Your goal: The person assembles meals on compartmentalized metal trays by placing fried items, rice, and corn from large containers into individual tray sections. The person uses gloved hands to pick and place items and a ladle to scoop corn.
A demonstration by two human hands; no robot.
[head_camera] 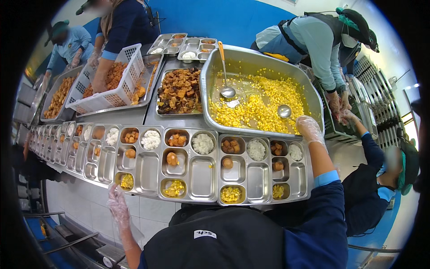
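Observation:
My right hand [309, 129], in a clear plastic glove, is closed at the near right rim of a large metal pan [262, 129] of corn kernels [268, 90]. A steel ladle [284, 111] extends from it into the corn, its handle mostly hidden by the fingers. My left hand [119, 205], also gloved, is at the front corner of a compartment tray [147, 168]; its grip is unclear. Corn [127, 181] lies in that tray's front compartment, beside an egg [130, 153] and rice [151, 140]. Trays to the right hold corn, eggs, rice and brown cubes [230, 146].
A second ladle [228, 91] with a wooden-coloured handle rests in the corn pan. Left of it stand a tray of brown cubed food [179, 90], a white perforated basket [111, 99] and a pan of eggs [60, 95]. Co-workers stand across the table and at right.

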